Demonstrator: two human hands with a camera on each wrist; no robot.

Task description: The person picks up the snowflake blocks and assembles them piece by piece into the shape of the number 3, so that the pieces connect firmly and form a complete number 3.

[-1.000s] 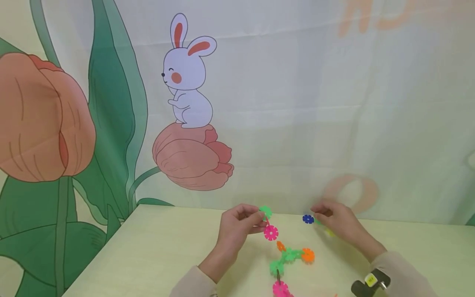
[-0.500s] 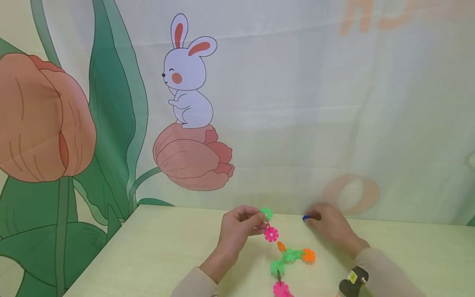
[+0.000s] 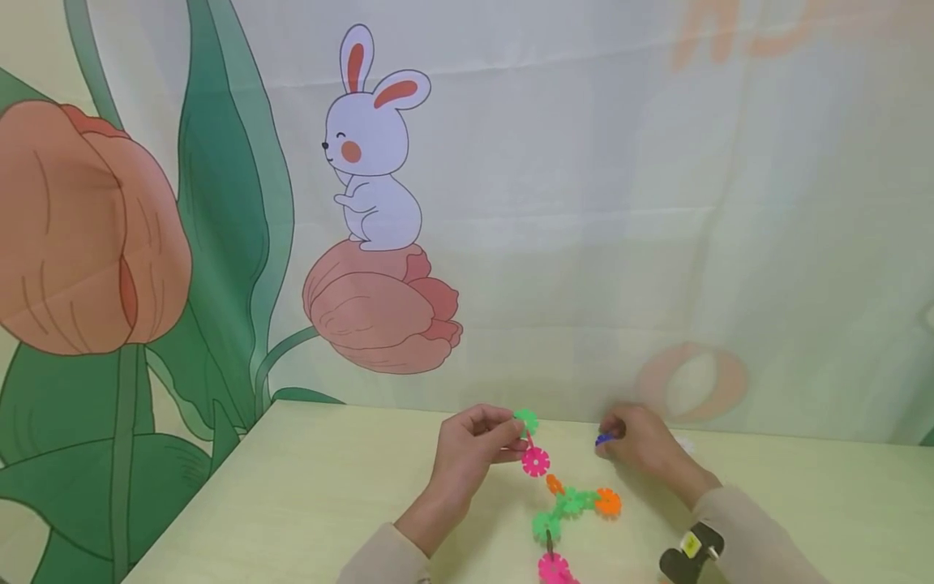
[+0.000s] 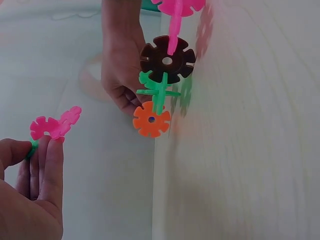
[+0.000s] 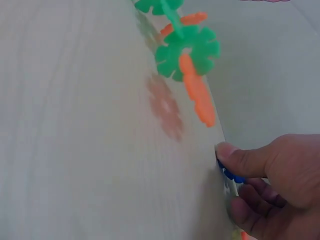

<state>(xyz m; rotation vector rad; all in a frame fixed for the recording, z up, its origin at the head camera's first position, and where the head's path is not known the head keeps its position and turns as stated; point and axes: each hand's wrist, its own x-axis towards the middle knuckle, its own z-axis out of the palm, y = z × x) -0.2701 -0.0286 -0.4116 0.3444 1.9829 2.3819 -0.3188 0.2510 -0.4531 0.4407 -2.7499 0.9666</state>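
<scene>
My left hand pinches a green notched plastic disc between thumb and fingers. Slotted to that are pink notched discs, which dangle below the fingers. Near the far table edge, my right hand pinches a blue notched disc, seen almost edge-on; the right wrist view shows the thumb over the blue disc. Between the hands and nearer to me stands a joined chain of green discs, with an orange disc on its right end.
The chain continues toward me through a dark brown disc to pink discs at the bottom of the head view. A small white piece lies behind the right wrist. A printed cloth hangs behind the pale table.
My right hand has shifted left onto the blue disc and now pinches it, turning it from face-on to nearly edge-on. The left hand stays almost still with its discs.
</scene>
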